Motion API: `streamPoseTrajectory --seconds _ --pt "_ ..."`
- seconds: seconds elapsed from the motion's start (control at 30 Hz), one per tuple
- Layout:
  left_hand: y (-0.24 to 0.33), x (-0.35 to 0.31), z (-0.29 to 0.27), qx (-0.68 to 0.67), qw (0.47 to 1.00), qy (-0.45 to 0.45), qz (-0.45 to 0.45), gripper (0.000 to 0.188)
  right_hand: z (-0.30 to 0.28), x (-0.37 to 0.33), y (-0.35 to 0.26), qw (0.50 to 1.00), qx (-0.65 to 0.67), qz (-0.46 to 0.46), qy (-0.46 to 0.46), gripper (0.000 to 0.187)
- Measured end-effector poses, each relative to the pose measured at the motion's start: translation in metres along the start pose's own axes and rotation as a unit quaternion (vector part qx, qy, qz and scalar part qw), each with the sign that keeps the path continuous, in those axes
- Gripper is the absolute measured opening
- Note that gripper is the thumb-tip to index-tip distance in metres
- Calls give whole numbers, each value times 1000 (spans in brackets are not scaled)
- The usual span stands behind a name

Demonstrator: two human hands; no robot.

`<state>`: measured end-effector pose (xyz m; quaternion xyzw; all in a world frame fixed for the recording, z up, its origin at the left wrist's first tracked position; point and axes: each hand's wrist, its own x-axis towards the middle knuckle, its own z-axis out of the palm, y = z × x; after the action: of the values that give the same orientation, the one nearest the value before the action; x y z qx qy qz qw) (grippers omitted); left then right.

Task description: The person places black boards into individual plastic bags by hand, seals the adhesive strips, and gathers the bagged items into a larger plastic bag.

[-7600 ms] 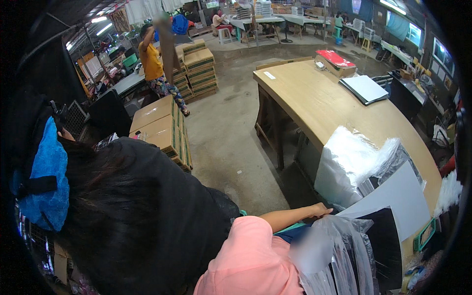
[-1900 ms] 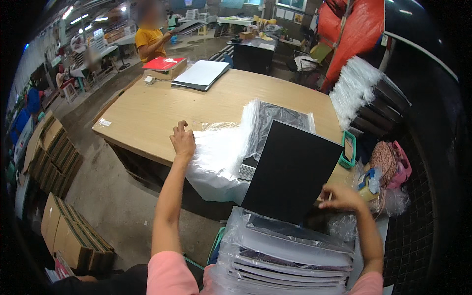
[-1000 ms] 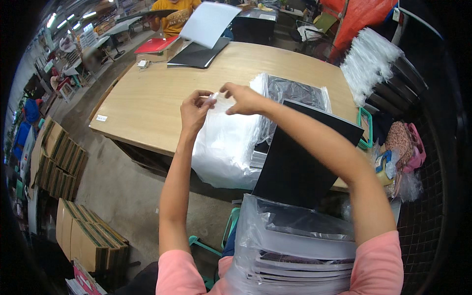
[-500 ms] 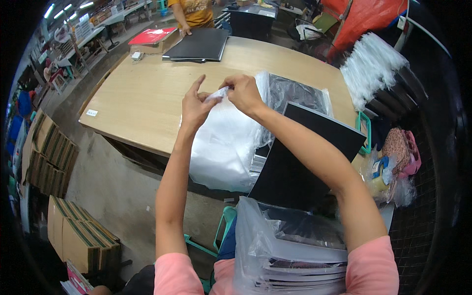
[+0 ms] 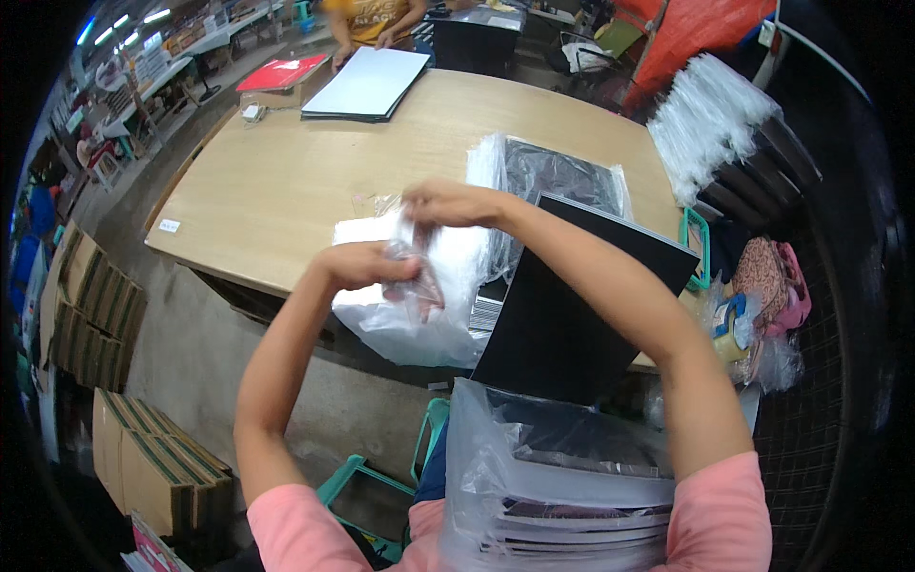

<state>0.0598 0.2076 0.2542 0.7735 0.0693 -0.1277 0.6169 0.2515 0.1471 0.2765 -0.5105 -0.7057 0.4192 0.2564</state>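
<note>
A clear plastic bag (image 5: 412,250) is stretched between my hands above the table, blurred by motion. My left hand (image 5: 367,267) grips its near part, thumb on top, with the other fingers showing through the film. At its far end, my right hand (image 5: 443,205) pinches the plastic between bent fingers. Beneath them lies a pile of translucent white plastic bags (image 5: 419,338), hanging over the table's near edge. A large black panel (image 5: 581,296) rests at a slant beside the pile, under my right forearm. Behind it lies a black panel in clear plastic (image 5: 562,176).
A stack of plastic-wrapped panels (image 5: 562,496) stands close before me. Across the wooden table (image 5: 257,191), a co-worker in a yellow shirt (image 5: 376,19) holds a white-topped stack (image 5: 367,81). Wrapped panels (image 5: 715,124) and a green basket (image 5: 696,248) stand right; flattened cartons (image 5: 157,458) left.
My hands have come nearer, and the plastic has opened out between them. My left elbow has swung outward. Across the table, the stack's top now shows white instead of black.
</note>
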Motion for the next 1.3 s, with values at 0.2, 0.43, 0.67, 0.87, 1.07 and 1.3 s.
streamPoseTrajectory --seconds 0.2,0.43,0.67,0.87,1.07,1.3 --pt "-2 -68 34 -181 899 -26 397 31 26 -131 -86 804 137 -158 -556 24" --pt "66 -7 125 -282 841 -152 436 35 -27 -285 47 887 450 -53 87 29" --pt "92 29 136 -556 603 -281 498 64 49 -363 -22 923 385 0 19 28" --pt "54 46 107 -91 940 216 247 23 52 -397 11 846 306 5 437 25" --pt "95 95 119 390 755 515 112 50 1 -346 48 747 9 34 664 2" --pt "132 42 134 368 769 478 211 46 11 -356 -5 730 -188 36 656 25"
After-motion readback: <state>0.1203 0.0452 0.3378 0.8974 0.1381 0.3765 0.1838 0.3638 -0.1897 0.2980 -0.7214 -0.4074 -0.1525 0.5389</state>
